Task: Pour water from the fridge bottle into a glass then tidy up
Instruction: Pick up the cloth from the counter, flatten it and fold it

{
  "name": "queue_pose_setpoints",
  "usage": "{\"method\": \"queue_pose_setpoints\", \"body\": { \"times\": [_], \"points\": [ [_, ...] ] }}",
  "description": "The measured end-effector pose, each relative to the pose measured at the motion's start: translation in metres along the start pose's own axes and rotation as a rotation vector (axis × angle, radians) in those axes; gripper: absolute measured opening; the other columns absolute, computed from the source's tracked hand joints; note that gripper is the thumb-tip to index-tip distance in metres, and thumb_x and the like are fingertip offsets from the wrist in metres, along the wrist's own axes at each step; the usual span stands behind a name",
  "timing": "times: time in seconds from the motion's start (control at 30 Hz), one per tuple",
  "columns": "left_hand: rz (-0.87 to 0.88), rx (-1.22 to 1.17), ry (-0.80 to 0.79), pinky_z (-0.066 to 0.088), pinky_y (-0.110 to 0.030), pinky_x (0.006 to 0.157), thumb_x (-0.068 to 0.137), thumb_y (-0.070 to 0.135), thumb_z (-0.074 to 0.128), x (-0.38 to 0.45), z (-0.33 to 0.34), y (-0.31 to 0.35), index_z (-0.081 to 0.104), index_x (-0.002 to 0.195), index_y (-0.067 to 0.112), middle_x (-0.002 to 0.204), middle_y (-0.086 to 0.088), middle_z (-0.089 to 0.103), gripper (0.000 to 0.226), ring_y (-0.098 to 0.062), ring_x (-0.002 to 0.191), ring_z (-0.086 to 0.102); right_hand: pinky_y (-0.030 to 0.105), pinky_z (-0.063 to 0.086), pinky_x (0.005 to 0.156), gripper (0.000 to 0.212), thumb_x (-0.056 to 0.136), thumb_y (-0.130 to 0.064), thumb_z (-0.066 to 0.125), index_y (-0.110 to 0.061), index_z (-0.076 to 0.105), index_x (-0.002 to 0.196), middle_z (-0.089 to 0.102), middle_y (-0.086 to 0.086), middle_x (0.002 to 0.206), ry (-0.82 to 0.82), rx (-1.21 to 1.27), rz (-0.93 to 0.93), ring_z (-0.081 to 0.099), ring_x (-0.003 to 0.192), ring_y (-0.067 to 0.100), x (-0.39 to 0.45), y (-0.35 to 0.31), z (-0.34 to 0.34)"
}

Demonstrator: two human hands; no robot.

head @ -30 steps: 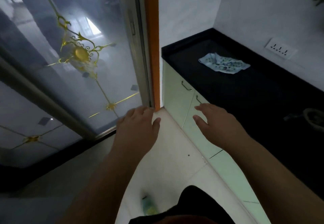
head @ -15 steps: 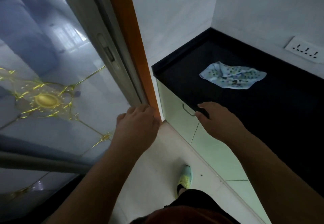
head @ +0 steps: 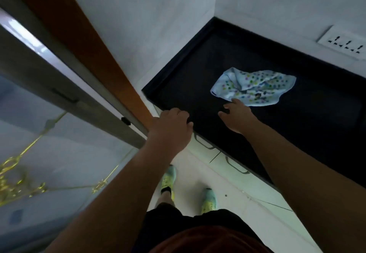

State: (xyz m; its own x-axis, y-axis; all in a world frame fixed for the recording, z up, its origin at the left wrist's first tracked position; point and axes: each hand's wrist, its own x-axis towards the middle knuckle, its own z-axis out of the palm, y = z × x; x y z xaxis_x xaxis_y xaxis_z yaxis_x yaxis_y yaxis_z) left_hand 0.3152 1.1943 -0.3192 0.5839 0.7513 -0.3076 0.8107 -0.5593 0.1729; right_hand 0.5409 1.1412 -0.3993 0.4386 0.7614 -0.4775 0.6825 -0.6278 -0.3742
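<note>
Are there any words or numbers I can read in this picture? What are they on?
No words or numbers can be read anywhere.
Spotted cloth on the black countertop: coloured dots and a small cartoon picture, no readable writing.
Wall socket: only plug holes, no label visible.
Glass door: gold ornament, no text.

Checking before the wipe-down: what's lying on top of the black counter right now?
On the black counter lies one spotted cloth, crumpled, the right hand reaching its near edge. Whatever sits beneath the cloth is covered. No bottle or glass shows.
</note>
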Motion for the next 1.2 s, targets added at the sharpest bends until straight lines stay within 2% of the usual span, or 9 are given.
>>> {"method": "queue_pose_setpoints", "body": {
  "times": [0.2, 0.33, 0.47, 0.57, 0.67, 0.77, 0.87, 1.03, 1.2],
  "points": [
    [0.132, 0.087, -0.087, 0.042, -0.045, 0.100, 0.108, 0.043, 0.039, 0.061, -0.010, -0.009, 0.054, 0.142, 0.024, 0.142, 0.000, 0.054, 0.042, -0.024, 0.129, 0.051, 0.044, 0.024, 0.122, 0.074, 0.106, -0.055, 0.037, -0.013, 0.019, 0.163, 0.000, 0.009, 0.173, -0.121, -0.156, 0.214, 0.018, 0.156, 0.034, 0.074, 0.017, 0.003],
    [0.188, 0.099, -0.116, 0.044, -0.046, 0.100, 0.107, 0.043, 0.040, 0.096, -0.013, -0.022, 0.055, 0.141, 0.024, 0.140, -0.001, 0.056, 0.041, -0.024, 0.126, 0.054, 0.045, 0.033, 0.114, 0.067, 0.106, -0.047, 0.041, -0.006, 0.029, 0.157, 0.021, 0.014, 0.167, -0.092, -0.147, 0.259, 0.031, 0.147, 0.039, 0.091, 0.012, 0.006],
    [0.233, 0.089, -0.166, 0.046, -0.046, 0.102, 0.107, 0.042, 0.042, 0.123, -0.011, -0.024, 0.052, 0.145, 0.024, 0.144, 0.000, 0.054, 0.044, -0.024, 0.128, 0.053, 0.037, 0.046, 0.092, 0.037, 0.102, -0.027, 0.051, -0.002, 0.055, 0.129, 0.053, 0.019, 0.136, 0.014, -0.017, 0.257, 0.054, 0.122, 0.036, 0.082, 0.007, 0.011],
    [0.267, 0.076, -0.212, 0.045, -0.047, 0.104, 0.106, 0.041, 0.046, 0.135, -0.008, -0.018, 0.045, 0.151, 0.026, 0.150, -0.001, 0.050, 0.048, -0.026, 0.133, 0.051, 0.036, 0.049, 0.089, 0.045, 0.095, -0.012, 0.058, -0.012, 0.051, 0.139, 0.053, 0.016, 0.138, 0.038, 0.115, 0.280, 0.057, 0.121, 0.035, 0.062, 0.005, 0.019],
    [0.303, 0.088, -0.283, 0.043, -0.049, 0.105, 0.105, 0.039, 0.049, 0.141, -0.004, -0.008, 0.038, 0.156, 0.026, 0.155, -0.002, 0.045, 0.055, -0.028, 0.137, 0.048, 0.042, 0.052, 0.095, 0.041, 0.093, -0.013, 0.061, -0.025, 0.059, 0.132, 0.045, 0.010, 0.143, 0.024, 0.101, 0.305, 0.051, 0.126, 0.034, 0.045, 0.009, 0.031],
    [0.356, 0.101, -0.337, 0.043, -0.049, 0.106, 0.104, 0.038, 0.050, 0.142, 0.001, 0.002, 0.036, 0.157, 0.024, 0.157, -0.004, 0.044, 0.056, -0.029, 0.138, 0.047, 0.044, 0.044, 0.105, 0.038, 0.097, -0.020, 0.059, -0.035, 0.062, 0.132, 0.018, -0.004, 0.163, -0.008, 0.008, 0.305, 0.022, 0.145, 0.036, 0.040, 0.019, 0.036],
    [0.390, 0.106, -0.336, 0.043, -0.049, 0.106, 0.105, 0.038, 0.049, 0.141, 0.005, 0.010, 0.039, 0.156, 0.024, 0.156, -0.004, 0.044, 0.054, -0.028, 0.137, 0.048, 0.044, 0.037, 0.116, 0.051, 0.100, -0.032, 0.049, -0.023, 0.047, 0.150, 0.010, -0.005, 0.170, -0.131, -0.090, 0.276, 0.022, 0.150, 0.036, 0.043, 0.024, 0.035],
    [0.377, 0.033, -0.317, 0.046, -0.050, 0.108, 0.102, 0.037, 0.055, 0.133, 0.002, 0.015, 0.031, 0.159, 0.026, 0.159, -0.003, 0.039, 0.063, -0.028, 0.138, 0.048, 0.037, 0.048, 0.101, 0.050, 0.102, -0.034, 0.057, -0.003, 0.051, 0.141, 0.048, 0.016, 0.145, 0.059, -0.005, 0.243, 0.054, 0.128, 0.032, 0.029, 0.003, 0.000],
    [0.303, -0.219, -0.278, 0.046, -0.048, 0.113, 0.090, 0.036, 0.077, 0.124, -0.005, 0.021, 0.001, 0.164, 0.039, 0.172, 0.002, 0.013, 0.107, -0.029, 0.146, 0.044, 0.034, 0.054, 0.095, 0.018, 0.097, -0.026, 0.064, -0.016, 0.076, 0.106, 0.074, -0.001, 0.113, 0.357, 0.360, 0.074, 0.068, 0.106, 0.017, -0.032, -0.036, -0.066]
  ]
}}
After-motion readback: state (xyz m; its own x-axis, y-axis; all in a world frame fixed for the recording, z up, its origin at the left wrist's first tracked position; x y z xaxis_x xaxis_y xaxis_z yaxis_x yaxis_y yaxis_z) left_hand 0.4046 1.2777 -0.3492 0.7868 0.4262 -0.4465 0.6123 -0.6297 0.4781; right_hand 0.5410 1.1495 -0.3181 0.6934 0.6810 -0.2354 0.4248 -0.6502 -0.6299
